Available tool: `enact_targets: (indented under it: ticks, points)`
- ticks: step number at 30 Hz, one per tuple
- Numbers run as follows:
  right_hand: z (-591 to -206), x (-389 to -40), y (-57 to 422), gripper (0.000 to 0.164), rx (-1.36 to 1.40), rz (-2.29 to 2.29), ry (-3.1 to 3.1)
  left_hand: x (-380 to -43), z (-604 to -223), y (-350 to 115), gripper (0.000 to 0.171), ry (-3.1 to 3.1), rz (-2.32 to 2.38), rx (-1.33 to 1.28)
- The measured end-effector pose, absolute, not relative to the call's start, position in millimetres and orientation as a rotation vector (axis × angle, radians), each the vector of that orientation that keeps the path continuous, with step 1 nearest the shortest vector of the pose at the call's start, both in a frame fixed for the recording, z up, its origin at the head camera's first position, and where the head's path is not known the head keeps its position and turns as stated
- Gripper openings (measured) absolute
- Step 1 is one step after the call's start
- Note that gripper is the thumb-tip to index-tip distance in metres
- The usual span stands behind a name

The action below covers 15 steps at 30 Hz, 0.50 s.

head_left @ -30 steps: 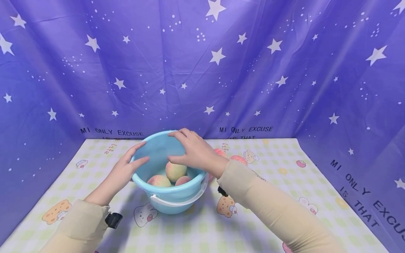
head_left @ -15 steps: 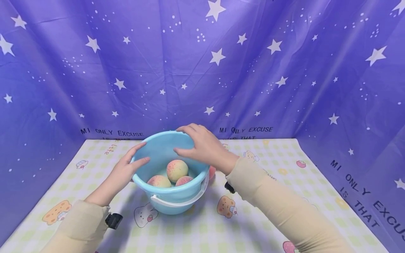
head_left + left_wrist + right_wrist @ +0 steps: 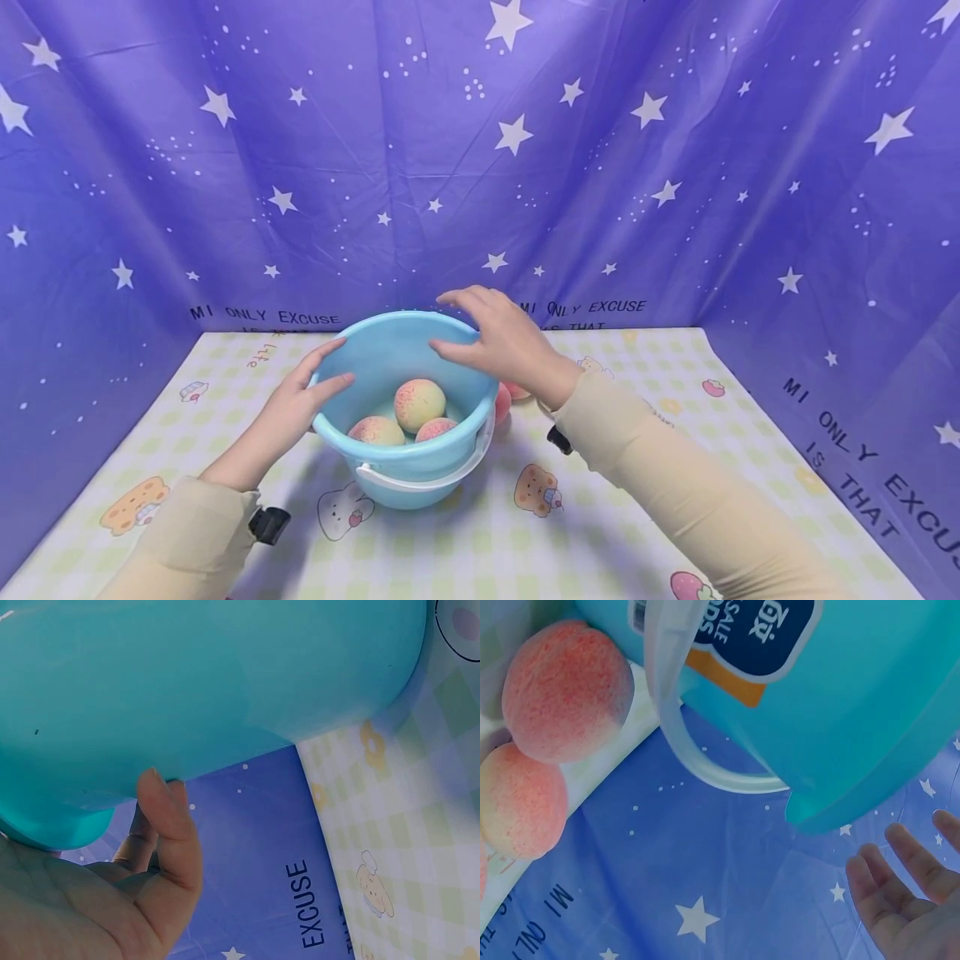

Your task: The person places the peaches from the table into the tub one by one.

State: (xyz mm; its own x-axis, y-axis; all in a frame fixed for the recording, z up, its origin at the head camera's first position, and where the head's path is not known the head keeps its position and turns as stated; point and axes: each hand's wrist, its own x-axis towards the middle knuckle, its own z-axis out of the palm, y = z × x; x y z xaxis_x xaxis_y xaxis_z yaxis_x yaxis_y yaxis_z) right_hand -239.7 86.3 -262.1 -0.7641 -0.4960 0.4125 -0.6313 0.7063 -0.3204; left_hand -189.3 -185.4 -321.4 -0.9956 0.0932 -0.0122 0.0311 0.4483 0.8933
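Note:
A light blue bucket (image 3: pixel 408 492) stands on the table with three peaches inside, one of them a yellow-pink peach (image 3: pixel 418 406). My left hand (image 3: pixel 296 400) grips the bucket's left rim, thumb over the inside. In the left wrist view, the left fingers (image 3: pixel 172 825) curl against the bucket's outer wall. My right hand (image 3: pixel 504 340) hovers over the right rim, fingers spread and holding nothing. From the right wrist, a gap shows between that hand and the rim. Beside the bucket's right side lie more peaches, including a red-pink peach (image 3: pixel 566 690); my right forearm partly hides them.
The bucket's white handle (image 3: pixel 420 482) hangs down across its front and right side. A checked cloth with cartoon prints (image 3: pixel 600 533) covers the table. Behind and at both sides hangs a purple star-patterned curtain (image 3: pixel 450 167).
My right hand has drawn away to the right, from over the bucket's opening to its right rim. The left hand, the bucket and the peaches inside stay about where they were.

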Motion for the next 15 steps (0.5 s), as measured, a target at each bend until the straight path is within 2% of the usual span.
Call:
enact_targets:
  ticks: [15]
  points:
    - [-267,-244,107,0.051,0.804,0.695,-2.584,-189,-323,-185,0.07,2.601,1.635,0.123]
